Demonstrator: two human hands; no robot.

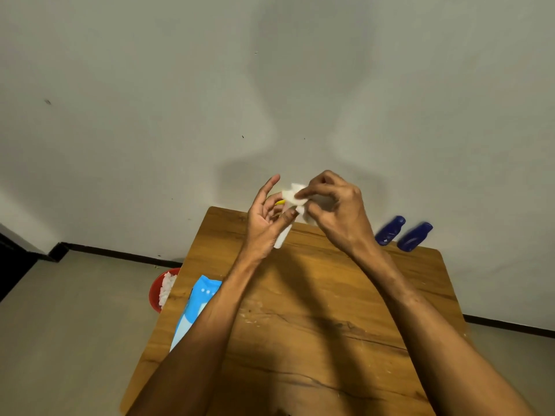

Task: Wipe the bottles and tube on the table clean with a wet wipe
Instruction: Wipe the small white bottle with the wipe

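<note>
Fingers [304, 192] of the right hand [339, 211] are curled and pinch a soft, crumpled white wet wipe [295, 196], pressing it against the upper end of a slim white tube [281, 238]. The left hand [264, 220] holds that tube from the other side: its thumb lies across the tube's smooth body while the long fingers stand nearly straight behind it. A small yellow part [280, 202] shows at the top of the tube, just beside the wipe. Tube and wipe are lifted above the far edge of the surface [330, 295], not resting on it.

Two glossy dark blue bottles [402, 234], rounded and of like shape, sit side by side at the far right corner, well apart from the hands. A flat blue-and-white wipe pack [195, 307] lies at the left edge, partly hidden under the left forearm.

The surface is a square wooden top, warm brown with dark grain lines and pale smears. On the floor [75, 325] beside its left edge stands a red bin [154, 295] holding crumpled white wipes [166, 288]. The floor is pale and matte; a plain off-white wall [150, 100] rises behind, edged with a black skirting [120, 256] and crossed by soft shadows.
</note>
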